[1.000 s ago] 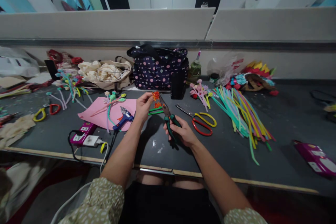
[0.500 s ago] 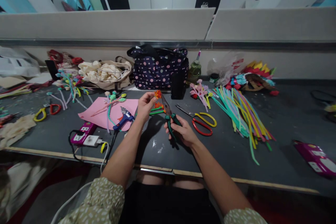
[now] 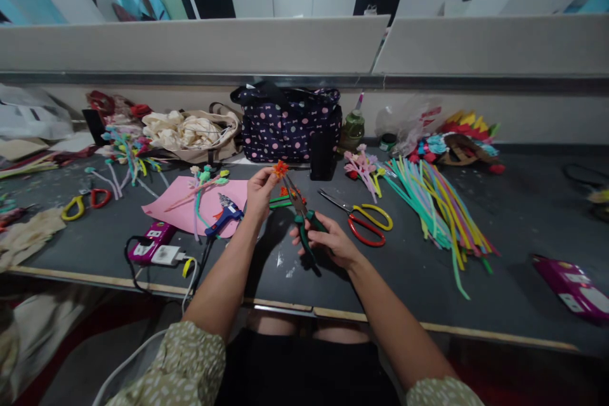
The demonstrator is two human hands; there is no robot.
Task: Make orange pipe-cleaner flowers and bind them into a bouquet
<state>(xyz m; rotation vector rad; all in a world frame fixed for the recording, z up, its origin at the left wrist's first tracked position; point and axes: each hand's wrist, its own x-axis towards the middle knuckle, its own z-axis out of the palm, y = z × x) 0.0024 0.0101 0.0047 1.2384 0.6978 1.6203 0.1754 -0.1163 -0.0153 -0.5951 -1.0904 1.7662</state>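
Observation:
My left hand (image 3: 261, 189) pinches a small orange pipe-cleaner flower (image 3: 280, 169) above the table. In my right hand (image 3: 330, 240) are long-nose pliers (image 3: 301, 210) with green handles, my fingers wrapped round the grips. The tips of the pliers reach up to the flower's lower right side; whether the jaws touch or grip it I cannot tell. Behind the pliers lie more orange pieces (image 3: 287, 191) and green pipe-cleaner stems (image 3: 280, 202). Scissors (image 3: 364, 216) with one yellow and one red handle lie open to the right of my right hand.
Left of my hands, a blue glue gun (image 3: 224, 217) rests on pink paper (image 3: 155, 204), near a purple power strip (image 3: 151, 241) with cables. To the right lies a bundle of coloured pipe cleaners (image 3: 438, 203). A dotted bag (image 3: 280, 127) and a black phone (image 3: 321, 157) stand behind.
My left hand has moved slightly left with the orange flower. The pliers in my right hand have shifted a little left and down too.

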